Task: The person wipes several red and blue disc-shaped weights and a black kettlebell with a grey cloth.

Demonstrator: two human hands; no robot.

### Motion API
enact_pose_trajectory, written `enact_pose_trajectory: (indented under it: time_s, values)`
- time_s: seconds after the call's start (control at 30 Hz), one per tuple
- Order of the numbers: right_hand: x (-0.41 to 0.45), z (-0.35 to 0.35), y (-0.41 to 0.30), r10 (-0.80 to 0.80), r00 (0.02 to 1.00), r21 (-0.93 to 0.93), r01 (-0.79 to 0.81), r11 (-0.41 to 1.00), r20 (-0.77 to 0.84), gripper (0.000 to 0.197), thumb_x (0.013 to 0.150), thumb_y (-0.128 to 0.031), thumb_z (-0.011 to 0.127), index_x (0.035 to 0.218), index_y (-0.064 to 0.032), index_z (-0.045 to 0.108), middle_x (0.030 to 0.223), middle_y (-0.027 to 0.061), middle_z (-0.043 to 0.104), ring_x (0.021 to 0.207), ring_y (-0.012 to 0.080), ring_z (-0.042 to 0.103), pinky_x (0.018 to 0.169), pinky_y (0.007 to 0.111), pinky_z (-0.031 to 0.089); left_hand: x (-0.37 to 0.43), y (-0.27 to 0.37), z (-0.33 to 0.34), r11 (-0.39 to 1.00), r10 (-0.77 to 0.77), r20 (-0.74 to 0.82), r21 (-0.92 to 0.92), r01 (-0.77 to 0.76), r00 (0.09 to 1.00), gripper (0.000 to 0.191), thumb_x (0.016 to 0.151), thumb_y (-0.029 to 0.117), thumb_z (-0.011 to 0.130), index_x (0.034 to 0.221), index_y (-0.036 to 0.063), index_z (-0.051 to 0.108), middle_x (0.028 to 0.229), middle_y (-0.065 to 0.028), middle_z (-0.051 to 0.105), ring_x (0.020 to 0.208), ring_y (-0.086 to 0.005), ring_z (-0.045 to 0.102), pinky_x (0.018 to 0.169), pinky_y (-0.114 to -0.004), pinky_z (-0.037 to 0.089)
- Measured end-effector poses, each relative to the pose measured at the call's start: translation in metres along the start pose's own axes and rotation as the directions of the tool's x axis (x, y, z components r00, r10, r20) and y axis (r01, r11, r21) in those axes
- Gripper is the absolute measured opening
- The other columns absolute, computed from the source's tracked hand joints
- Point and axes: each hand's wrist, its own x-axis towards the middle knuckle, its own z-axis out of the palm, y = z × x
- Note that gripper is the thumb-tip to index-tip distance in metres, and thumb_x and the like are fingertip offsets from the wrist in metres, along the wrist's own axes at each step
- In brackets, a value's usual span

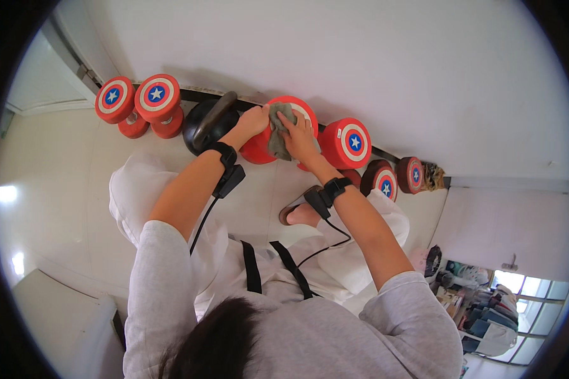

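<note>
My right hand (299,139) presses a grey-green cloth (279,142) against the round end of a large red dumbbell (307,105), fingers spread over the cloth. At the dumbbell's left side is my left hand (255,122), its fingertips at the cloth's edge; whether they pinch the cloth or rest on the dumbbell I cannot tell. A black kettlebell (204,124) stands just left of my left hand. Right of the cloth is another red dumbbell (346,143) with a star-in-rings design. The cloth and my hands hide much of the middle dumbbell's face.
Two red dumbbells (157,97) stand at the left end of the row, and darker ones (384,182) at the right, along a white wall (360,57). My sandalled foot (306,213) is on the tiled floor (76,166). Folded clothes and bags are piled at lower right.
</note>
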Motion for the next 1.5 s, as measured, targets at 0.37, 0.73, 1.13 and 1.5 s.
enact_pose_trajectory:
  time_s: [0.37, 0.73, 1.13, 1.5]
  values:
    - [0.062, 0.002, 0.047, 0.298, 0.949, 0.015, -0.298, 0.954, -0.107, 0.04, 0.073, -0.023, 0.056, 0.113, -0.0261, 0.05, 0.119, 0.0129, 0.038, 0.101, 0.0357, 0.041, 0.082, 0.048, 0.035, -0.007, -0.018, -0.004, 0.987, 0.149, 0.134, -0.085, -0.139, 0.98, 0.047, 0.079, 0.023, 0.051, 0.12, 0.0036, 0.038, 0.107, -0.0197, 0.052, 0.1, -0.03, 0.05, 0.083, -0.033, 0.039]
    - [-0.016, 0.005, -0.02, -0.094, 0.992, 0.311, 0.114, 0.944, -0.081, 0.042, 0.065, -0.008, 0.062, 0.106, -0.0128, 0.055, 0.111, 0.0127, 0.042, 0.103, 0.0308, 0.041, 0.083, 0.04, 0.035, -0.02, -0.003, -0.013, 0.978, -0.126, 0.261, -0.128, 0.164, 0.957, 0.036, 0.071, 0.011, 0.048, 0.104, -0.0045, 0.049, 0.101, -0.0187, 0.055, 0.095, -0.0266, 0.053, 0.081, -0.031, 0.039]
    - [0.056, 0.007, 0.013, 0.168, 0.968, 0.118, -0.148, 0.982, -0.188, 0.036, 0.069, -0.026, 0.062, 0.105, -0.0248, 0.056, 0.11, 0.0061, 0.042, 0.099, 0.0292, 0.038, 0.078, 0.043, 0.032, -0.02, -0.003, -0.002, 0.994, -0.083, 0.059, -0.059, 0.087, 0.995, 0.068, 0.075, 0.048, 0.05, 0.122, 0.0012, 0.035, 0.105, -0.0216, 0.052, 0.099, -0.0305, 0.05, 0.082, -0.033, 0.038]
    - [-0.031, -0.006, 0.054, 0.317, 0.9, 0.146, -0.285, 0.947, -0.3, 0.038, 0.069, -0.015, 0.061, 0.105, -0.0045, 0.053, 0.094, 0.0146, 0.047, 0.087, 0.0326, 0.046, 0.074, 0.038, 0.039, -0.011, -0.023, 0.001, 0.998, -0.024, 0.092, -0.05, 0.028, 0.996, 0.063, 0.076, 0.042, 0.052, 0.121, 0.0003, 0.037, 0.108, -0.0194, 0.051, 0.101, -0.0291, 0.049, 0.085, -0.033, 0.038]
